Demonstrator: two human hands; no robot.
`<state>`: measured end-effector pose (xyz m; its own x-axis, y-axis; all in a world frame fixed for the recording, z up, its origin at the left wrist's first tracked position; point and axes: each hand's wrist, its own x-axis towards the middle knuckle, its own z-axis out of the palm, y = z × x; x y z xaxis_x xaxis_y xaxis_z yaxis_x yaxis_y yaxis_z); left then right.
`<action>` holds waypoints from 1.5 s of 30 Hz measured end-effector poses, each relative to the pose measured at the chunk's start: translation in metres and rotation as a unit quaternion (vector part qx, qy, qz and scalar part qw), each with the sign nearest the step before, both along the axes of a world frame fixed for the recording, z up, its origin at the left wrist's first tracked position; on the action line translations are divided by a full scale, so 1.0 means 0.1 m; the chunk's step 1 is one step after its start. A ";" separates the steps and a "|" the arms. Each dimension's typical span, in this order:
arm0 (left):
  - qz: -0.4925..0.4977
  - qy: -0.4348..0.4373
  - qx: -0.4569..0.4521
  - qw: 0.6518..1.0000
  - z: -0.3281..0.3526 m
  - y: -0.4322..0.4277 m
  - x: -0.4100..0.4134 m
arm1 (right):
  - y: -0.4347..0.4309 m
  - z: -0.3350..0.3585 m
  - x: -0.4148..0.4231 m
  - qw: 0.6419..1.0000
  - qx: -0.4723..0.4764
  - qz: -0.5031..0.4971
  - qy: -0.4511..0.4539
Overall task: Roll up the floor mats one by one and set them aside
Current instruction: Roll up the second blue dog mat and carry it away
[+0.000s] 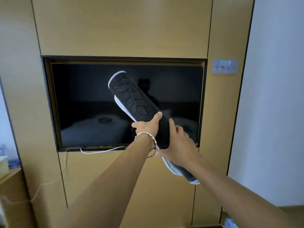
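Note:
A rolled floor mat point(134, 101), black with a dotted leaf pattern and a pale grey lining at its ends, is held up in the air in front of the television. It tilts from upper left to lower right. My left hand point(146, 125), with a bracelet on the wrist, grips the roll near its middle from the left. My right hand point(178, 145) grips it just below, fingers wrapped round the right side. The lower end of the roll point(189, 176) sticks out beneath my right forearm.
A dark television point(82, 104) sits in a recess of a tan wood-panelled wall point(123, 27). A white cable point(98, 151) hangs below it. A wooden shelf with items point(6, 168) is at the far left. A white wall point(271, 96) stands at the right.

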<state>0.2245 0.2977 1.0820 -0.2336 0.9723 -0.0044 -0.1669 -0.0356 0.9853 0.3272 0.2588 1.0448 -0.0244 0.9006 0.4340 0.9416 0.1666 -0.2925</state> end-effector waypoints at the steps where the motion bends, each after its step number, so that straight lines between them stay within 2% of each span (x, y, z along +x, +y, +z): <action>1: 0.003 -0.026 -0.013 1.000 -0.01 0.03 0.07 | 0.06 -0.02 0.06 0.999 0.029 -0.022 -0.030; 6: 0.055 -0.085 -0.032 0.994 -0.12 0.28 0.34 | 0.36 -0.11 0.34 0.976 0.126 -0.073 -0.165; 9: 0.000 -0.084 -0.046 0.995 -0.20 0.50 0.39 | 0.57 -0.14 0.48 0.975 0.123 -0.057 -0.174; 11: -0.060 -0.021 -0.057 0.996 -0.26 0.64 0.36 | 0.74 -0.15 0.61 0.984 0.082 -0.040 -0.155; 12: -0.096 0.063 -0.050 0.992 -0.29 0.71 0.33 | 0.85 -0.16 0.70 0.987 0.064 -0.038 -0.142; 13: -0.122 0.192 -0.033 0.973 -0.32 0.79 0.29 | 0.96 -0.17 0.79 0.989 0.051 -0.042 -0.132; 14: -0.119 0.348 -0.002 0.930 -0.36 0.91 0.25 | 1.08 -0.18 0.87 0.990 0.042 -0.047 -0.128; 15: -0.080 0.506 0.044 0.858 -0.38 1.03 0.22 | 1.20 -0.20 0.95 0.990 0.035 -0.052 -0.129; 16: -0.030 0.621 0.111 0.775 -0.39 1.14 0.20 | 1.33 -0.22 1.02 0.989 0.028 -0.057 -0.134; 17: 0.014 0.688 0.198 0.698 -0.40 1.26 0.19 | 1.45 -0.23 1.07 0.988 0.019 -0.058 -0.143; 19: 0.043 0.746 0.379 0.546 -0.48 1.60 0.19 | 1.71 -0.25 1.13 0.984 0.009 -0.052 -0.171; 20: 0.041 0.771 0.420 0.478 -0.52 1.80 0.17 | 1.84 -0.26 1.15 0.981 0.009 -0.047 -0.189; 21: 0.041 0.789 0.435 0.432 -0.57 2.01 0.15 | 1.95 -0.28 1.17 0.977 0.011 -0.040 -0.210; 22: 0.030 0.811 0.417 0.409 -0.62 2.19 0.15 | 2.05 -0.30 1.19 0.973 0.013 -0.031 -0.230; 25: -0.004 0.837 0.387 0.388 -0.83 2.61 0.21 | 2.28 -0.45 1.30 0.965 0.006 -0.016 -0.261; 28: -0.053 0.833 0.376 0.402 -1.11 2.90 0.39 | 2.47 -0.66 1.50 0.961 -0.032 -0.004 -0.274; 32: -0.090 0.822 0.346 0.443 -1.43 3.18 0.67 | 2.78 -0.93 1.80 0.954 -0.058 0.015 -0.294; 35: -0.127 0.824 0.314 0.454 -1.70 3.36 0.88 | 3.01 -1.15 2.02 0.950 -0.084 0.035 -0.297; 40: -0.149 0.830 0.262 0.470 -2.11 3.57 1.25 | 3.47 -1.56 2.45 0.947 -0.119 0.092 -0.283; 45: -0.148 0.858 0.193 0.452 -2.50 3.70 1.57 | 3.86 -2.03 2.84 0.941 -0.137 0.151 -0.270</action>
